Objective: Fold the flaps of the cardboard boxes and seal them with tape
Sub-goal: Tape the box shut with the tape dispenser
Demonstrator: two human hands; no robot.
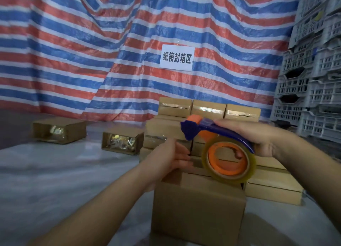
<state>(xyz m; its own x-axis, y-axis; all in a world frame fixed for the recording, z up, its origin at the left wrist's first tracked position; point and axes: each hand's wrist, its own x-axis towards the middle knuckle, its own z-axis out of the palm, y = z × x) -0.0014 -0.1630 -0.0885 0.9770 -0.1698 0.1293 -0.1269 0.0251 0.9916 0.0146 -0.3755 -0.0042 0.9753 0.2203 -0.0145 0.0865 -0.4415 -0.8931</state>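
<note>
A brown cardboard box (197, 207) stands in front of me with its top flaps folded down. My left hand (170, 162) rests on the box's top left edge, fingers fairly straight and pointing toward the seam. My right hand (258, 137) grips a blue and orange tape dispenser (212, 133) holding a roll of clear tape (228, 161). The roll hovers just over the box's top, above the seam.
A stack of taped boxes (208, 109) stands behind the box and to its right. Two open boxes (122, 142) lie on their sides on the white floor sheet at the left. A striped tarp hangs behind. Grey plastic crates (313, 79) are piled at the right.
</note>
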